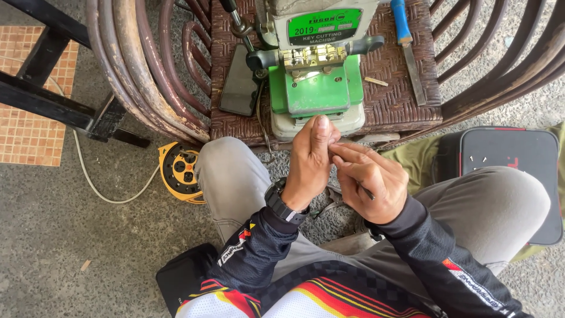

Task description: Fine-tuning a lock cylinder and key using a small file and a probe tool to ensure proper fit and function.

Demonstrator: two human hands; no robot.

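Between the seated person's knees, just in front of a green key-cutting machine (315, 82), both hands meet over a very small item. Left hand (309, 162), with a dark wristwatch (282, 206), is raised with thumb up and fingers curled inward, closing on something hidden between thumb and fingertips; the right hand (368, 179) lies against it, forefinger and thumb pinched toward the same spot. The item held is too small and too covered to identify; it sits at the meeting of the fingertips, just clear of the machine's front edge. The machine rests on a woven rattan chair seat (394, 100), with a dark phone (238, 82) to one side and a blue-handled file (407, 44) to the other. A yellow cable reel (179, 171) lies on the ground beside the knee; a black case (512, 171) sits behind the other leg. Judged step: close hand work or inspection on a small piece. Any further handling calls for a steady fingertip pinch, since the piece could easily slip.
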